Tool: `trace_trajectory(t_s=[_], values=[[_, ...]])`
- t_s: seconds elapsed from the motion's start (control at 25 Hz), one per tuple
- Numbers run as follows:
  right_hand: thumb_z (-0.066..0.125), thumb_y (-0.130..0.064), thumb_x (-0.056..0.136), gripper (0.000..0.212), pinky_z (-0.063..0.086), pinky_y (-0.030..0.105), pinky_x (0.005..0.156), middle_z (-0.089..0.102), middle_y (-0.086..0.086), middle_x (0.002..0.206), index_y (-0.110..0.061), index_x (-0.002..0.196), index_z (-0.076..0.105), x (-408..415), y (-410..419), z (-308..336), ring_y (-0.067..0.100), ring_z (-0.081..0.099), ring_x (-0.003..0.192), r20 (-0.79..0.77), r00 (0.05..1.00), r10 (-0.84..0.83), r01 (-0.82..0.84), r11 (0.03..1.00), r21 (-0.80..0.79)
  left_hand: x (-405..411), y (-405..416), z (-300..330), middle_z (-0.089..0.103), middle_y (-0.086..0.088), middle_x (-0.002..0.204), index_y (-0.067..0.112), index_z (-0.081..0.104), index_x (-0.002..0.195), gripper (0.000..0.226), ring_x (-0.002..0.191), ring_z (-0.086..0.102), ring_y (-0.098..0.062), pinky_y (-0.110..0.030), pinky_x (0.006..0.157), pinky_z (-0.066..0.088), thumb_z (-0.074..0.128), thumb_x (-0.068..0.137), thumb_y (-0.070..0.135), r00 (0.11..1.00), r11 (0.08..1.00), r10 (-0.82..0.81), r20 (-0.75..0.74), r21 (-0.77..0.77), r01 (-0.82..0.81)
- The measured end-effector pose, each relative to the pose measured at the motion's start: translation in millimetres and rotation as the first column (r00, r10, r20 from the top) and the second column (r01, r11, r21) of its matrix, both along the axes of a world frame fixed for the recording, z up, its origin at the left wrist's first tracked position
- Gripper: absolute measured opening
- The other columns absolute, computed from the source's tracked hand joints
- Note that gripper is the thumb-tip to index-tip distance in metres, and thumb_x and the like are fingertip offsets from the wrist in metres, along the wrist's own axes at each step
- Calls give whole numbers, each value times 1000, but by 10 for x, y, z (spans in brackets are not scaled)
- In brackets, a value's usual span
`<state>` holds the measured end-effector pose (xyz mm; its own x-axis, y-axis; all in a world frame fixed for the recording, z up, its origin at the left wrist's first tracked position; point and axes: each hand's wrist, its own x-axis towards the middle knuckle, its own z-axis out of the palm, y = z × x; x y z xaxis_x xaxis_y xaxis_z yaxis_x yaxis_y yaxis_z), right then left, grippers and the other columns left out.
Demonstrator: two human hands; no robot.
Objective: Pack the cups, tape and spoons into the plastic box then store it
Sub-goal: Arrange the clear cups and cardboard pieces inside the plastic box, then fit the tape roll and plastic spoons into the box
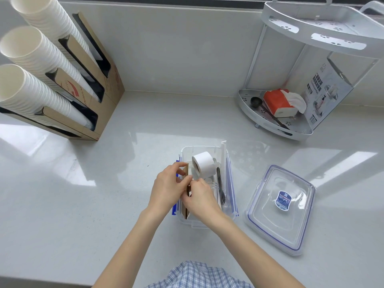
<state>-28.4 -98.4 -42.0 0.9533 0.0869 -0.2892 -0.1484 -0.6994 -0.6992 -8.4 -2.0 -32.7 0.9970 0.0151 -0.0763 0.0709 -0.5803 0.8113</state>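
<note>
A clear plastic box (226, 159) with blue latches stands open on the white counter. Inside it a white tape roll (204, 164) lies toward the far end, and a dark spoon or fork (220, 186) lies along the right side. A flat brown cardboard piece (185, 214) stands on edge against the box's left wall. My left hand (167, 189) pinches the top of this cardboard. My right hand (200, 201) is pressed beside it inside the box, fingers closed on the cardboard's edge. What lies beneath my hands is hidden.
The box's clear lid (280, 208) lies flat on the counter to the right. A cardboard dispenser (93, 84) with three stacks of white paper cups (31, 53) stands at the back left. A white corner rack (276, 113) with a tissue pack and black scoop is back right.
</note>
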Motion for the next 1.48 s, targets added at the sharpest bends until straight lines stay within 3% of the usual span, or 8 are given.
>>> trace_trajectory(t_s=[0.2, 0.4, 0.64, 0.76, 0.92, 1.12, 1.32, 1.48], values=[[44, -26, 89, 29, 40, 32, 78, 51, 14, 103, -9, 111, 52, -46, 43, -34, 34, 55, 97, -35, 998, 54, -52, 998, 44, 53, 57, -163, 51, 2, 91, 21, 52, 118, 35, 73, 50, -18, -32, 73, 45, 54, 83, 18, 997, 985, -45, 55, 168, 35], [47, -30, 89, 36, 46, 34, 88, 54, 12, 117, -15, 122, 48, -105, -52, -83, 28, 60, 96, -84, 992, 93, -82, 988, 129, 68, 115, -283, 45, 2, 86, 27, 47, 123, 40, 71, 48, -17, -28, 70, 40, 55, 83, 29, 997, 981, -73, -8, 179, 74], [48, -25, 90, 33, 45, 27, 79, 65, 5, 113, -15, 121, 52, -95, -141, -14, 23, 65, 92, -118, 988, 96, -70, 976, 207, 24, 103, -310, 42, 5, 87, 31, 50, 120, 35, 74, 48, -14, -20, 52, 30, 50, 85, 37, 997, 958, -73, 14, 279, 67], [45, -27, 91, 30, 48, 30, 76, 65, 5, 103, -15, 115, 58, -63, -226, 48, 20, 63, 83, -61, 998, 25, -13, 982, 189, 32, 104, -265, 42, 4, 87, 29, 52, 119, 35, 76, 49, -15, -22, 57, 33, 51, 85, 37, 996, 954, -84, 21, 291, 74], [48, -21, 89, 26, 41, 24, 76, 60, 3, 109, -17, 112, 60, 30, -478, 106, 15, 57, 80, 176, 978, -111, 106, 994, 38, 34, 64, -201, 42, 4, 86, 24, 57, 110, 28, 80, 47, -16, -27, 60, 35, 55, 83, 32, 991, 956, -67, 116, 292, 31], [46, -21, 88, 31, 44, 36, 85, 56, 3, 122, -20, 118, 53, 30, -608, 79, 25, 54, 111, -2, 995, 100, -96, 950, -298, 59, -102, -196, 60, 3, 106, 24, 58, 112, 29, 104, 44, -19, -23, 77, 19, 54, 83, 30, 949, 899, -301, 95, 360, 249], [51, -17, 87, 22, 46, 29, 82, 67, 3, 108, -16, 107, 62, 27, -632, 106, 19, 58, 97, 26, 999, 25, -23, 996, -89, -17, -148, -267, 61, 9, 115, 34, 54, 114, 33, 107, 42, -14, -21, 72, 8, 50, 83, 43, 917, 825, -400, 16, 441, 352], [53, -16, 86, 20, 37, 9, 59, 57, -7, 82, -17, 104, 61, 62, -650, 152, 0, 49, 68, 41, 999, -32, 30, 998, 48, -27, -120, -217, 62, 9, 112, 37, 50, 116, 37, 104, 44, -12, -21, 74, 8, 52, 80, 46, 923, 851, -384, 23, 396, 345]])
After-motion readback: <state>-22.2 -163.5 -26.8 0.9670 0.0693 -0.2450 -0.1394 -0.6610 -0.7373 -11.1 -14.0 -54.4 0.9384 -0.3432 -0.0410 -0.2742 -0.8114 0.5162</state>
